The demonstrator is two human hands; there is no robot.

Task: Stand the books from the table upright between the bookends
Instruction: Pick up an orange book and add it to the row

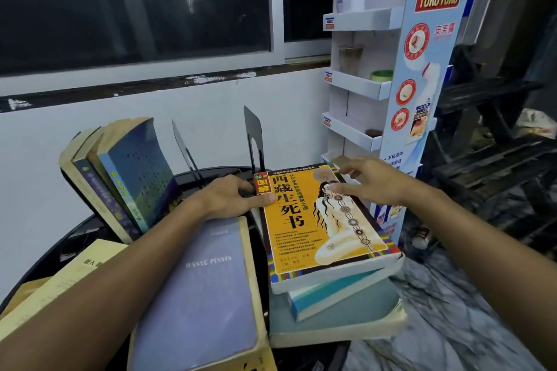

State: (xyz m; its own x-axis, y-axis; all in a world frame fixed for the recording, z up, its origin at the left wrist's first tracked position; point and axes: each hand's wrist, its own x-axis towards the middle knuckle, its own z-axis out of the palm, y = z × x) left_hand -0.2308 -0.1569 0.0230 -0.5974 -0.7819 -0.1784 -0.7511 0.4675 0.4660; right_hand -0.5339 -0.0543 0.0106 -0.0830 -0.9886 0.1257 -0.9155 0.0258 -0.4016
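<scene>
The round black table (87, 230) holds many books. A tall card stand (422, 69) is beside it on the right. A big purple book (208, 289) lies flat near the person. Some books (129, 178) lean together at the back left.

The orange book (319, 220) lies flat on top of a blue book (331, 298) and a pale book (346, 322). Its long side runs away from the person, toward the back of the table.

Two black bookends (254, 135) stand at the back. One is right behind the far end of the orange book. The other (182, 141) tilts, more to the left. The gap between them is behind the book and to its left.

The left hand (229, 199) pinches the far left edge of the orange book, thumb on the cover and fingers curled round the side. The right hand (370, 182) is spread, with straight fingers at the far right corner. I cannot tell if it presses down.

The left hand is nearer the gap. I think the book must be tipped up on its end, then moved back and left.
</scene>
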